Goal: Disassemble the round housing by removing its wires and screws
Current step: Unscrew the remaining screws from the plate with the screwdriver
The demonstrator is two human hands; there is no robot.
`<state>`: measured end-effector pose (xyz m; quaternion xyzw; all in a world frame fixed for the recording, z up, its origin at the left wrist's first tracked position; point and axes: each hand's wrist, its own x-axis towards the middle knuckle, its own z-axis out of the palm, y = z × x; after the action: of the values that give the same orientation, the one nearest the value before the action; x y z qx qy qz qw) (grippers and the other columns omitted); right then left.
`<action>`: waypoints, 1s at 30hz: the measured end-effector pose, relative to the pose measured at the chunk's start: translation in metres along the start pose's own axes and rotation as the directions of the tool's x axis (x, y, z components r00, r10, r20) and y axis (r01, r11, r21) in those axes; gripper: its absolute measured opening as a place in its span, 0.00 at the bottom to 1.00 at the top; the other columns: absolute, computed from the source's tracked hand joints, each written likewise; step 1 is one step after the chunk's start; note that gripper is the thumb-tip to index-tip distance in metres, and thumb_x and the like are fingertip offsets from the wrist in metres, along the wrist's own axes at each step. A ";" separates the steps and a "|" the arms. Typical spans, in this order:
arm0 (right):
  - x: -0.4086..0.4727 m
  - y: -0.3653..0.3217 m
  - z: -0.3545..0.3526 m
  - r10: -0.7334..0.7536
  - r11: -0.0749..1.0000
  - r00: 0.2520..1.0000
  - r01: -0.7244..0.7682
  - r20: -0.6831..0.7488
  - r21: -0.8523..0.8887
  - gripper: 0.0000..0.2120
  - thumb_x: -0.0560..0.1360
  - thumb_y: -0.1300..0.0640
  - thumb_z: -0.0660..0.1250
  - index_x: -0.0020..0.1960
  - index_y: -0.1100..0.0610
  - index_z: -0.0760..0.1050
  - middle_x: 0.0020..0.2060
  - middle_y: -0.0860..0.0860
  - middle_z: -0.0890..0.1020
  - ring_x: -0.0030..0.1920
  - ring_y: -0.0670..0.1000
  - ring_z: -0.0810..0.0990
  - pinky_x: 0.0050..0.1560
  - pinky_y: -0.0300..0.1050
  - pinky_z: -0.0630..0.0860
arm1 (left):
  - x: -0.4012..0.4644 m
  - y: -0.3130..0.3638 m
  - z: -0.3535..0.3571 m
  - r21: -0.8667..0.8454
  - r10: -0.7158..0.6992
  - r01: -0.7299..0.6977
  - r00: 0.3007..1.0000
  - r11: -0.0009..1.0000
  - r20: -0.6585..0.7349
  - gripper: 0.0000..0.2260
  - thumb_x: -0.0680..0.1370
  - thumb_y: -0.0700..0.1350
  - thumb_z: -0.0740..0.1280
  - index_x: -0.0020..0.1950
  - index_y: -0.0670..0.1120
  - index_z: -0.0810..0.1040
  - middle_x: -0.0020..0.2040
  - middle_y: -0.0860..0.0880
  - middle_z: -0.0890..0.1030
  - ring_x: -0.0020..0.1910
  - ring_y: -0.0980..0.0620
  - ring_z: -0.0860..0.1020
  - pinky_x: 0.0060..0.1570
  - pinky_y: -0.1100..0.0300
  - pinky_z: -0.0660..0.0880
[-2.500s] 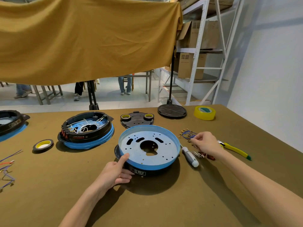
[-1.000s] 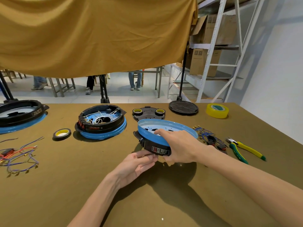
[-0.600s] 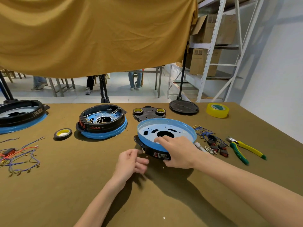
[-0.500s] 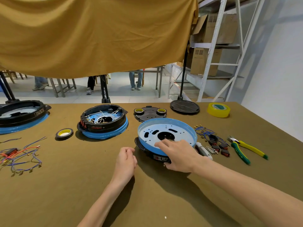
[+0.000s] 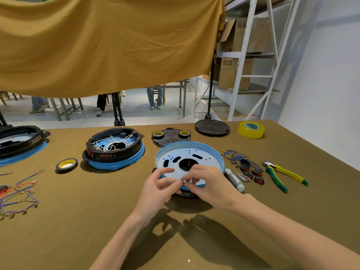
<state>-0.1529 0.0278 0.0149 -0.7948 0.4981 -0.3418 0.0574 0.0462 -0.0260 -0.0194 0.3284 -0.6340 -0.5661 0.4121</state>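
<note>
The round housing (image 5: 190, 155), a black body under a pale plate with a blue rim, lies in the middle of the table. Both hands meet at its near rim. My left hand (image 5: 158, 190) has its thumb over the rim and its fingers curled against the edge. My right hand (image 5: 207, 187) pinches the same stretch of rim, fingertips touching the left hand's. Removed blue wires with switches (image 5: 240, 162), loose screws (image 5: 243, 177) and a white-handled screwdriver (image 5: 233, 180) lie just right of the housing.
Yellow-green pliers (image 5: 282, 176) lie at the right. A second housing (image 5: 115, 150) with wires inside sits left of centre, a third (image 5: 19, 142) at the left edge. Also here: tape roll (image 5: 66, 165), wire bundle (image 5: 17, 193), black cover (image 5: 170, 135), black disc (image 5: 212, 128), yellow tape (image 5: 251, 129).
The housing was lifted, tilted and set back down flat. My left hand has risen from the table to the near rim, where it now meets my right hand.
</note>
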 end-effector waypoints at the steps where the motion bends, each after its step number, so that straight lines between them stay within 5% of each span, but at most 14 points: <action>1: -0.003 0.001 -0.002 -0.004 1.000 1.000 0.004 0.003 0.002 0.06 0.78 0.56 0.72 0.54 0.51 0.85 0.44 0.43 0.81 0.43 0.44 0.80 0.44 0.41 0.79 | 0.000 0.000 0.000 0.038 0.018 -0.019 1.000 0.999 0.025 0.20 0.78 0.45 0.74 0.68 0.51 0.73 0.50 0.48 0.89 0.41 0.54 0.85 0.35 0.67 0.77; 6: -0.017 0.008 -0.014 -0.015 0.998 0.999 0.018 0.052 -0.061 0.06 0.79 0.55 0.71 0.53 0.53 0.85 0.44 0.46 0.82 0.40 0.44 0.80 0.43 0.42 0.79 | 0.004 -0.001 0.011 0.129 0.076 -0.092 0.990 0.987 0.120 0.22 0.79 0.44 0.74 0.72 0.51 0.72 0.46 0.47 0.89 0.34 0.56 0.83 0.36 0.73 0.75; 11: -0.032 0.010 -0.027 -0.049 0.978 0.998 0.054 0.030 -0.202 0.05 0.78 0.53 0.71 0.51 0.51 0.85 0.42 0.44 0.82 0.39 0.42 0.79 0.44 0.23 0.66 | 0.008 0.003 0.029 0.225 0.108 -0.143 0.982 0.964 0.157 0.23 0.80 0.47 0.73 0.73 0.54 0.71 0.44 0.51 0.89 0.39 0.54 0.86 0.51 0.65 0.80; 14: -0.039 0.022 -0.030 -0.013 0.972 0.999 0.005 -0.032 -0.234 0.05 0.78 0.56 0.72 0.52 0.53 0.85 0.42 0.45 0.83 0.39 0.44 0.79 0.44 0.29 0.70 | 0.010 -0.001 0.044 0.317 0.177 -0.208 0.977 0.926 0.122 0.19 0.80 0.50 0.72 0.70 0.57 0.73 0.47 0.59 0.88 0.42 0.54 0.86 0.54 0.61 0.82; 18: -0.048 0.062 -0.049 0.249 0.923 0.905 -0.329 -0.344 -0.198 0.04 0.76 0.56 0.74 0.50 0.53 0.86 0.41 0.45 0.84 0.39 0.43 0.79 0.42 0.40 0.76 | 0.024 -0.011 0.048 0.630 0.465 -0.378 0.885 0.678 0.030 0.10 0.78 0.51 0.73 0.59 0.58 0.82 0.49 0.64 0.84 0.54 0.59 0.78 0.56 0.59 0.75; 21: -0.055 0.102 -0.062 0.454 0.770 0.798 -0.575 -0.396 -0.278 0.06 0.77 0.53 0.72 0.50 0.53 0.87 0.42 0.47 0.85 0.41 0.47 0.80 0.43 0.44 0.77 | 0.033 -0.021 0.044 0.757 0.490 -0.405 0.862 0.512 0.129 0.10 0.75 0.57 0.75 0.54 0.56 0.85 0.53 0.61 0.83 0.58 0.59 0.75 0.60 0.57 0.66; 27: -0.052 0.134 -0.054 0.598 0.589 0.744 -0.661 -0.300 -0.465 0.11 0.80 0.49 0.66 0.55 0.50 0.85 0.48 0.48 0.82 0.49 0.51 0.81 0.42 0.46 0.76 | 0.036 -0.027 0.038 0.802 0.519 -0.463 0.823 0.377 0.231 0.11 0.75 0.60 0.73 0.49 0.54 0.87 0.49 0.58 0.85 0.53 0.57 0.78 0.58 0.55 0.70; 30: -0.042 0.127 -0.046 0.571 0.618 0.736 -0.677 -0.364 -0.400 0.09 0.80 0.51 0.66 0.56 0.51 0.83 0.50 0.48 0.82 0.49 0.51 0.81 0.41 0.43 0.73 | 0.035 -0.030 0.033 0.806 0.503 -0.488 0.816 0.336 0.284 0.09 0.75 0.55 0.76 0.50 0.52 0.87 0.49 0.56 0.84 0.51 0.56 0.79 0.56 0.55 0.75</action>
<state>-0.2878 0.0109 -0.0250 -0.5174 0.8182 -0.2347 -0.0887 -0.0004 -0.0468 -0.0441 0.2826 -0.8919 -0.0245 0.3523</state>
